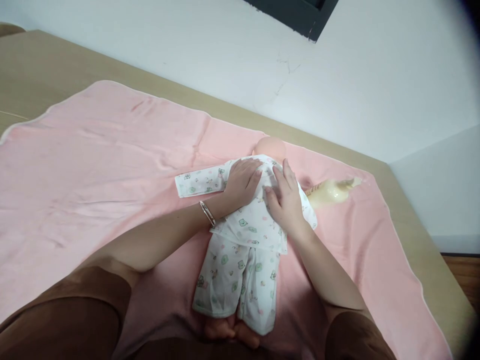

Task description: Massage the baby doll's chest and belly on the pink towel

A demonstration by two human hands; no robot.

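A baby doll with a bare, smooth head [269, 147] lies stretched out, its feet [225, 328] towards me. It wears a white shirt [247, 224] printed with small green and pink figures, and matching trousers [258, 287]. My left hand [243, 181] rests flat on the upper shirt, fingers together and extended. On the other side of the shirt lies my right hand [285, 202], its fingers spread. Both hands touch the cloth and hold nothing. One shirt sleeve [198, 181] points left; the other sleeve is partly hidden by my right hand.
Under the doll a pink blanket [93, 150] covers much of a wooden table [67, 57]. Right of the doll lies a pale yellow, glossy object [333, 191], bottle-like and blurred. A white wall [210, 55] with a dark frame [300, 15] stands behind the table.
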